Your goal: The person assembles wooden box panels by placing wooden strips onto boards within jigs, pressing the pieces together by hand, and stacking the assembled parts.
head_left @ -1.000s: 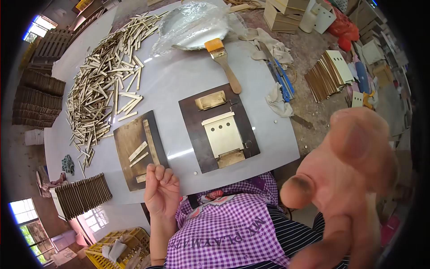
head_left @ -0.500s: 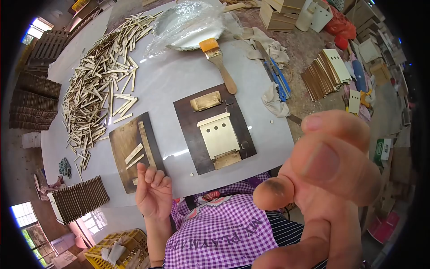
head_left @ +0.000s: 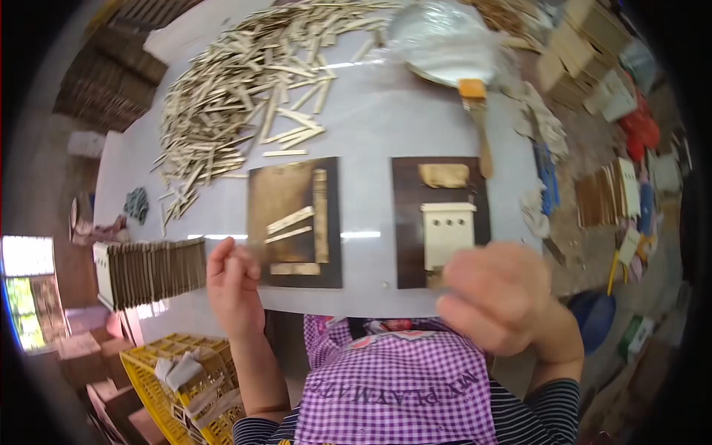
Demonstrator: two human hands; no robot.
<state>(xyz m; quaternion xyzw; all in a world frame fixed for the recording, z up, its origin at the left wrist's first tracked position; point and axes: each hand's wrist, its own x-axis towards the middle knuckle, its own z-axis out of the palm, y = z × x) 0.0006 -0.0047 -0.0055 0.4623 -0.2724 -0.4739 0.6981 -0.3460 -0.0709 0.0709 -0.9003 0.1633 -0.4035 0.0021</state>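
My left hand (head_left: 233,276), fingers curled in and nothing visible in them, hovers beside the left dark board (head_left: 331,222). Two pale wooden strips (head_left: 290,219) lie loose on that board, which has ledges along its right and lower edges. Smeared by motion, my right hand (head_left: 498,297) is over the lower right corner of the right dark board (head_left: 406,222); its fingers cannot be read. A cream panel with three holes (head_left: 448,237) lies on this board, below a wooden block (head_left: 444,176). The panel's lower right part is near or behind my right hand.
A heap of wooden strips (head_left: 215,111) covers the table's far left. A brush (head_left: 480,126) rests by a plastic-covered basin (head_left: 437,44). A row of stacked panels (head_left: 152,271) stands at left, above a yellow crate (head_left: 148,371). Cloths and blue-handled tools (head_left: 547,178) lie at right.
The view has swung, so the boards sit straighter and further right. My right hand has moved away from the camera, down toward the right board. My left hand stays curled near the left board.
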